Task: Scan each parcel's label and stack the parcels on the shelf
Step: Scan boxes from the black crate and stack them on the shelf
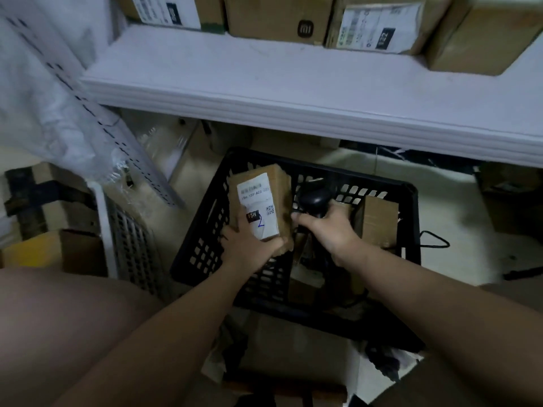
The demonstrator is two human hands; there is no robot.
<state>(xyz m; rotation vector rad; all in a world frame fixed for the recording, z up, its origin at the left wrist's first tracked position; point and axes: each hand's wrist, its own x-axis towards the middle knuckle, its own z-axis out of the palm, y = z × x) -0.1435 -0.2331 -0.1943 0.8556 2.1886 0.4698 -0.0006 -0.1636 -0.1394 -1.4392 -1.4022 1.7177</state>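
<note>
A person crouches before a long white shelf that runs across the upper half of the frame, both bare arms reaching into a black plastic lattice-sided crate on the floor at centre. The left grip is curled round the lower end of a small brown cardboard parcel, holding it above the crate's left side with its white printed label turned up toward the viewer; a blue handwritten mark shows near the label's lower edge. The right grip is wrapped tight round the handle of a black handheld scanner, whose head sits just beside the parcel's right edge. A second brown cardboard box stands inside the crate at right, near the right grip. A thin black cable loops across the pale floor just outside the crate's right wall. Along the top of the frame, a row of brown cardboard boxes stands on the shelf, among them a plain carton with a small dark logo and a carton faced with a white shipping label. The person's bare knee fills the lower left.
</note>
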